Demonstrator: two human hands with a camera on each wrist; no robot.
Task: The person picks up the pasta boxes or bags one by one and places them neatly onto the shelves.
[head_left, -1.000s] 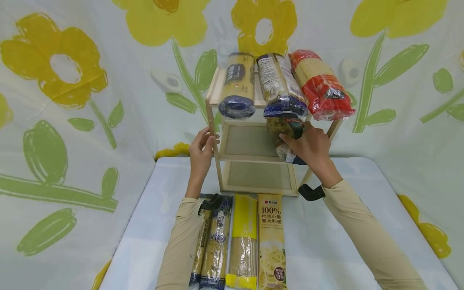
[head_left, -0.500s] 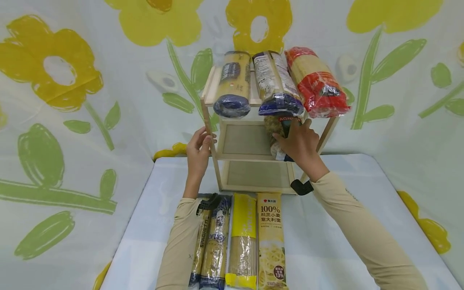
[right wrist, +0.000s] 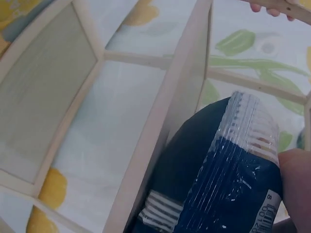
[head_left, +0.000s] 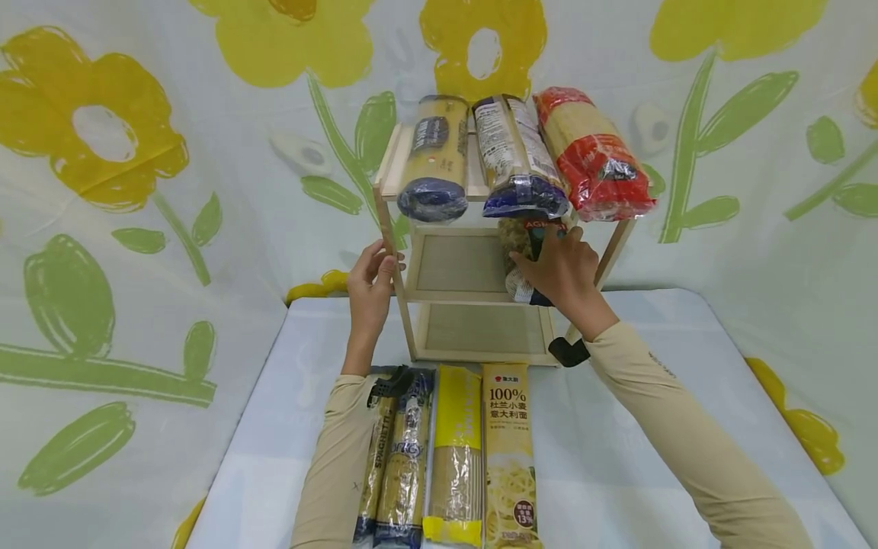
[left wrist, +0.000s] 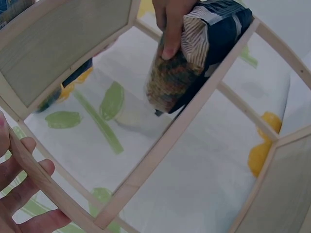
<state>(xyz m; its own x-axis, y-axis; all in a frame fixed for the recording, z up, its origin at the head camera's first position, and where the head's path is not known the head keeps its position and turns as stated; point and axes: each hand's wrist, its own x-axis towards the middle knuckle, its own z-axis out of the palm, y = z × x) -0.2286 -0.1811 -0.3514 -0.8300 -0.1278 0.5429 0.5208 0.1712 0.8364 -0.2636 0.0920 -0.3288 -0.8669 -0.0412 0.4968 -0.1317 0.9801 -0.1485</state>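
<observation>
A light wooden three-tier rack (head_left: 473, 296) stands on the table. My left hand (head_left: 370, 293) grips its left front post; the left wrist view shows those fingers (left wrist: 29, 184) curled round the wood. On the right part of the middle tier lies a dark blue bag of pasta (head_left: 516, 244), with a clear side showing small pasta pieces (left wrist: 172, 82). My right hand (head_left: 569, 278) holds this bag from above, thumb on its left side. The bag's striped, crimped end (right wrist: 252, 121) faces outward. The hand and top-tier packs hide part of it.
Three pasta packs lie on the top tier: yellow-and-blue (head_left: 439, 152), white-and-blue (head_left: 517, 152) and red (head_left: 597, 156), their ends jutting past its front edge. Several spaghetti packs, including a yellow one (head_left: 456, 457) and a box (head_left: 509, 457), lie before the rack.
The near end of the pasta bag has shifted slightly left with my right hand, and more of its label shows. My left hand stays on the post. The head view has drifted a little.
</observation>
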